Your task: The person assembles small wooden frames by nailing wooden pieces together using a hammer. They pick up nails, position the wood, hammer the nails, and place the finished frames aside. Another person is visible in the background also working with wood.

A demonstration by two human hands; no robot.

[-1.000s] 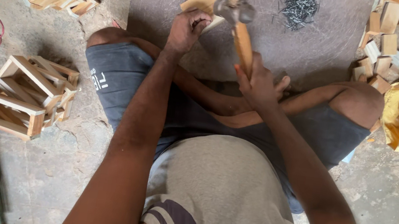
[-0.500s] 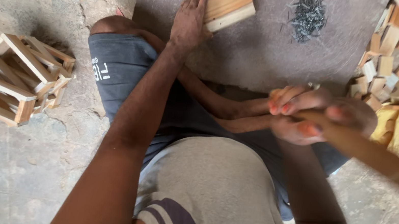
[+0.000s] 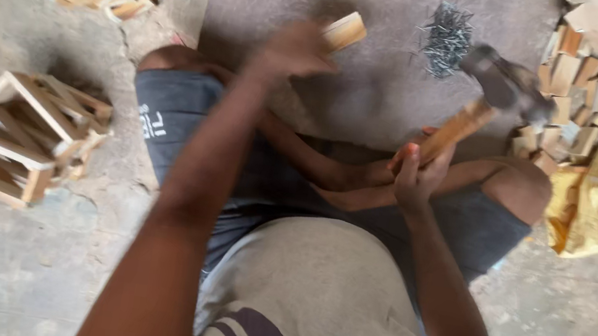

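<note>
While the right hand (image 3: 416,169) is wrapped tight round the wooden handle of a hammer (image 3: 486,100), its steel head raised just beside the heap of nails (image 3: 445,38), the left hand (image 3: 293,50) (blurred) closes on a small wooden block (image 3: 345,32) on the grey mat (image 3: 369,100). Finished wooden frames (image 3: 19,131) lie well apart.
</note>
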